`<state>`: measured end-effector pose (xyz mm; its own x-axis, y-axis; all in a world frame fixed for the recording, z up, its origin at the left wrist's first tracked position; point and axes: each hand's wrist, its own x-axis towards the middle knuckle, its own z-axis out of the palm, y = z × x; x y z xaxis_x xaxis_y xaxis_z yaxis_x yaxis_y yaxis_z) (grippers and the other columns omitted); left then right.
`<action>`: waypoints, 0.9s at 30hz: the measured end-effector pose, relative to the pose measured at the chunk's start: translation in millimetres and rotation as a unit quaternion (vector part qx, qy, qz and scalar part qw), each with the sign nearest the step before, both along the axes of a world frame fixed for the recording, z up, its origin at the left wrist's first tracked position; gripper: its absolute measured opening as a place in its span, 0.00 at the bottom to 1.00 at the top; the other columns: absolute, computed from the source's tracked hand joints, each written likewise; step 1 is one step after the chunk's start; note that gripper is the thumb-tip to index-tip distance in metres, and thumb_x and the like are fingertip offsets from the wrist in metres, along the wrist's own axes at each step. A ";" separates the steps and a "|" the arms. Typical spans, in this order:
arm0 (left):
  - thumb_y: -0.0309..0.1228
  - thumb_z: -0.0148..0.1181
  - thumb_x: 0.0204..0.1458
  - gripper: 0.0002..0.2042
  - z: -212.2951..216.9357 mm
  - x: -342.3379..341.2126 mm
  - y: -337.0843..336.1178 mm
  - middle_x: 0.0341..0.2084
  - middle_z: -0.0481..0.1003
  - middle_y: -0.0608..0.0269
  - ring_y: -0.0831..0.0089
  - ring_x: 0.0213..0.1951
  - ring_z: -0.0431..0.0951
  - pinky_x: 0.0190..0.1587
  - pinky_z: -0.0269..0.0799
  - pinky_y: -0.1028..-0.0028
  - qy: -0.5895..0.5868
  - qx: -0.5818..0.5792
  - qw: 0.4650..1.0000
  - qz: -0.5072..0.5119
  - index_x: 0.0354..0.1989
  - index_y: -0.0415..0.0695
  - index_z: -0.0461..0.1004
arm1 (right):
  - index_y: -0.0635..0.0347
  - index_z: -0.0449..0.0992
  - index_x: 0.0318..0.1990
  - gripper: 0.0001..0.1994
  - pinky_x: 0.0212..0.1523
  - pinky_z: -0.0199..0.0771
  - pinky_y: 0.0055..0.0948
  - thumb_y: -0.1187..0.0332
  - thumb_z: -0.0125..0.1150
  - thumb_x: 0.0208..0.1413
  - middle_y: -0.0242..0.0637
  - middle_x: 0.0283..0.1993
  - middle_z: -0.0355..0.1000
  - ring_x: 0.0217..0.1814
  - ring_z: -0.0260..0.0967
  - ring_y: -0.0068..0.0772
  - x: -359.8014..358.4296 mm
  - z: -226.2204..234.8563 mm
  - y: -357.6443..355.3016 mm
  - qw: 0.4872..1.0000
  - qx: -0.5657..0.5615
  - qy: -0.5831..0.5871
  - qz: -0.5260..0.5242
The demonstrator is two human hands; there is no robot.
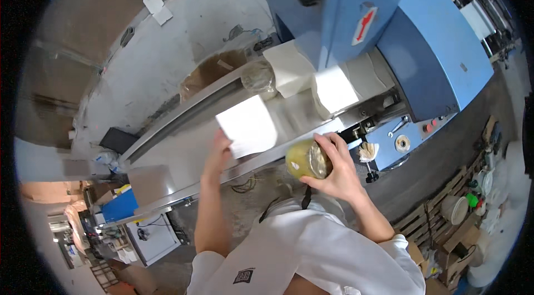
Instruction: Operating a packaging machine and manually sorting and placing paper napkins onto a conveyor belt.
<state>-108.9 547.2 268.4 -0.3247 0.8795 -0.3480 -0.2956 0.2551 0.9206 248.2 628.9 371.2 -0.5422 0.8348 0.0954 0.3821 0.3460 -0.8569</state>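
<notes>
My left hand is closed on the lower left edge of a white sheet, which looks like paper or a thin stack and is tilted above the metal bench. Motion blurs the fingers a little. In front of the bench edge, my right hand is wrapped round a yellow-green rounded thing with a glossy, clear-looking end; its exact kind does not show. On the bench beyond the sheet sits a clear, shiny wrapped bundle. More white sheets lie to its right, under the blue machine.
A blue machine with a red arrow label rises over the long metal bench at the right. Its side shelf carries a wrench, a tape roll and red buttons. Wooden pallets and boxes stand at lower right.
</notes>
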 end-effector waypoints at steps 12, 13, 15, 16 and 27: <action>0.27 0.53 0.47 0.31 -7.8 -256.3 -209.4 0.55 0.68 0.55 0.65 0.52 0.73 0.51 0.72 0.68 -0.057 -0.044 0.996 0.058 0.64 0.39 0.58 | 0.51 0.63 0.62 0.43 0.62 0.62 0.48 0.64 0.77 0.31 0.58 0.61 0.57 0.64 0.56 0.60 -104.4 -14.2 58.9 0.960 0.192 -0.201 -0.002; 0.27 0.53 0.47 0.31 -11.8 -267.6 -224.2 0.55 0.68 0.55 0.65 0.52 0.73 0.51 0.72 0.68 -0.060 -0.039 0.995 0.063 0.64 0.39 0.58 | 0.51 0.63 0.62 0.43 0.62 0.62 0.48 0.64 0.77 0.31 0.58 0.61 0.57 0.64 0.56 0.59 -107.8 -14.9 59.0 0.950 0.192 -0.244 -0.013; 0.30 0.56 0.51 0.29 1.7 -279.5 -235.5 0.53 0.70 0.56 0.70 0.50 0.73 0.48 0.72 0.72 0.215 -0.154 0.949 0.171 0.63 0.38 0.60 | 0.52 0.62 0.62 0.43 0.62 0.62 0.48 0.66 0.76 0.32 0.57 0.62 0.56 0.65 0.54 0.59 -107.7 -19.6 59.5 0.941 0.198 -0.271 -0.044; 0.30 0.56 0.51 0.29 6.6 -280.3 -236.7 0.53 0.70 0.56 0.70 0.50 0.73 0.48 0.72 0.72 0.208 -0.150 0.951 0.173 0.63 0.38 0.60 | 0.53 0.62 0.62 0.43 0.62 0.61 0.48 0.67 0.75 0.33 0.57 0.62 0.56 0.66 0.54 0.59 -109.8 -16.7 58.2 0.941 0.188 -0.276 -0.056; 0.29 0.56 0.59 0.20 119.0 -107.0 -79.6 0.41 0.78 0.54 0.72 0.38 0.78 0.36 0.74 0.77 0.131 0.067 0.984 0.098 0.57 0.36 0.65 | 0.54 0.60 0.63 0.41 0.63 0.60 0.46 0.69 0.73 0.37 0.59 0.65 0.55 0.66 0.53 0.63 -219.0 -18.6 121.8 0.931 0.275 -0.219 0.099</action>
